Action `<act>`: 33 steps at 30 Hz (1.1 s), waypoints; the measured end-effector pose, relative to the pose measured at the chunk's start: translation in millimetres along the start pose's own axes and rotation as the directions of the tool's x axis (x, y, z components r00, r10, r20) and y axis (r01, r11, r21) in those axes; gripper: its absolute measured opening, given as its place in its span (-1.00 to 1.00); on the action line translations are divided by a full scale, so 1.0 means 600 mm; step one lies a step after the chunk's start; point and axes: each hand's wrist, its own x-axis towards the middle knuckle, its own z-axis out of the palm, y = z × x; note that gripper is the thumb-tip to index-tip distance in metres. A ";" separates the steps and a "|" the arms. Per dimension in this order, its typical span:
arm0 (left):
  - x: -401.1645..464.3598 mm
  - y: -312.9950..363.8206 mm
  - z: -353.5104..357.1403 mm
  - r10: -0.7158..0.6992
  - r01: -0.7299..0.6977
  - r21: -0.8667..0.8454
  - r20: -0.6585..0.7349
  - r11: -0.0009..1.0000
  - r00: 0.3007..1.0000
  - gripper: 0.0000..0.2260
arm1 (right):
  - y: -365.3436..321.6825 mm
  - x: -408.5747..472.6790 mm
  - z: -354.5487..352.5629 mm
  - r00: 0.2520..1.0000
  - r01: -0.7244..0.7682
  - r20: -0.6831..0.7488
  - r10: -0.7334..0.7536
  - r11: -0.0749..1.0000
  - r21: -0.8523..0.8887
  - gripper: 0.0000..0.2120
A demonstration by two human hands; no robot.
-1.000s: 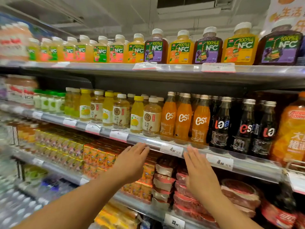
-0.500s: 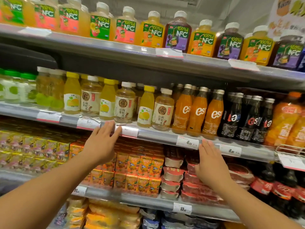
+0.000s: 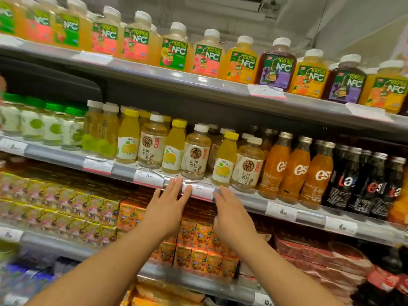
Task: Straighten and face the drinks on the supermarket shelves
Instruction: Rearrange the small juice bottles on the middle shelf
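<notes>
Both hands, left hand (image 3: 167, 208) and right hand (image 3: 229, 214), are flat with straight fingers at the middle shelf (image 3: 309, 214) edge, holding nothing. The bottles (image 3: 196, 151) above stand mixed; the cola bottles (image 3: 373, 184) face different ways, so facing seems unfinished.

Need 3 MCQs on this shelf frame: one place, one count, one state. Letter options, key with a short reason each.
1. Where are both hands?
A. at the middle shelf's front rail
B. on the top shelf
C. on the juice cartons

2. How many orange est bottles front the middle shelf?
A. one
B. three
C. six

3. What do the hands hold?
A. a bottle each
B. a price tag
C. nothing

Key: 1 A, the left hand and right hand reach the rail with their fingertips. 2 B, three orange est bottles stand side by side. 3 C, fingers are straight, nothing gripped.
</notes>
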 end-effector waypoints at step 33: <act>0.148 -0.341 -0.170 0.140 -0.137 0.049 -0.568 0.989 0.811 -0.36 | -0.104 0.034 0.092 0.923 -0.378 -0.167 0.346 0.896 -0.232 -0.32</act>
